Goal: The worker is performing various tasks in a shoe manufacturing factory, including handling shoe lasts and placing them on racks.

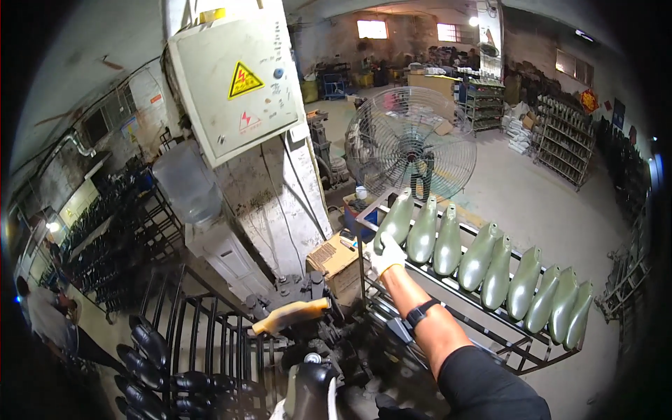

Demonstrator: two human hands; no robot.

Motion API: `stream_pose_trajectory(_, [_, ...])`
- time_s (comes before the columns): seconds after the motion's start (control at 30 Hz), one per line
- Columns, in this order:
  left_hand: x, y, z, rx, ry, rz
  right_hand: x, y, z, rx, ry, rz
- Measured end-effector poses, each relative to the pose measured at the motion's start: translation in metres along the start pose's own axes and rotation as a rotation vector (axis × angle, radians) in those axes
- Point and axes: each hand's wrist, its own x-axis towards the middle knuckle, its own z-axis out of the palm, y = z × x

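My right hand, in a white glove, is closed round the lower part of the leftmost glossy green shoe last. That last leans with several others, such as this green last, in a row on a metal rack. Their narrow ends point up. At the bottom edge, a rounded black piece with a metal knob stands close to me. White material beside it looks like the glove of my left hand; the fingers are mostly cut off by the frame.
A large caged fan stands beyond the rack. Dark machinery with a worn yellowish bar lies ahead of me. To the left are a rack with black shoe-like pieces, a water dispenser and an electrical box. A person stands far left.
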Motion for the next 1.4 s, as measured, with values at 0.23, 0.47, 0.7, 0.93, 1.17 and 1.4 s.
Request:
stream_pose_trajectory(0.23, [0.056, -0.067, 0.018, -0.290, -0.107, -0.143, -0.324, 0.008, -0.068, -1.664, -0.710, -0.207])
stream_pose_trajectory(0.47, [0.047, -0.102, -0.023, -0.111, -0.230, -0.019, -0.342, 0.030, -0.021, -1.877, -0.506, -0.066])
stream_pose_trajectory(0.7, [0.049, -0.108, -0.093, -0.217, 0.070, -0.116, -0.347, 0.058, 0.027, -2.223, -0.709, -0.167])
stream_pose_trajectory(0.93, [0.111, -0.070, -0.022, 0.463, 0.100, 0.526, -0.345, 0.068, -0.008, -2.006, -0.905, -0.339])
stream_pose_trajectory(1.17, [0.111, -0.093, 0.002, 0.347, 0.340, 0.411, -0.330, 0.063, -0.053, -1.258, -0.439, 0.397])
stream_pose_trajectory(1.4, [0.106, -0.045, 0.011, -0.073, 0.260, 0.088, -0.326, 0.065, -0.034, -1.367, -0.372, 0.458])
